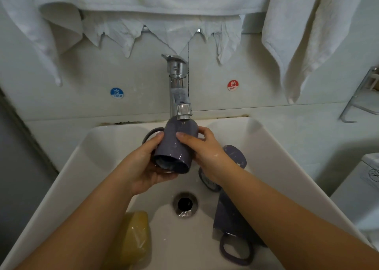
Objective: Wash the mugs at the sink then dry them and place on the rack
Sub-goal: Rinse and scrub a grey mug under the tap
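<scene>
Under the tap: purple mug [174, 146] held on its side over the basin, open mouth toward the camera, base up beneath the faucet [180, 97] spout.
Left hand: left hand [147, 167] cups the mug from below and from its left side; fingers [158, 138] curled round the body, thumb side near the rim.
Right hand: right hand [205, 151] grips the mug's right side; fingers [184, 137] wrapped over the top of the body, flecks of white suds on the skin.
Handle: mug's loop handle sticks out just beyond the left fingers, toward the back wall.
Other mugs: second mug [235, 157] lies in the sink just behind the right wrist; third mug [233, 228] lies under the right forearm, handle toward the camera.
Sink: white sink [287, 167], drain [185, 204] below and between the two hands.
Sponge: yellow sponge [135, 237] on the sink floor under the left forearm.
Wall: cold sticker [117, 93] and hot sticker [233, 85] either side of the faucet; white towels [307, 34] hang above.
Rack: metal rack [361, 97] at far right, well apart from the right fingers.
</scene>
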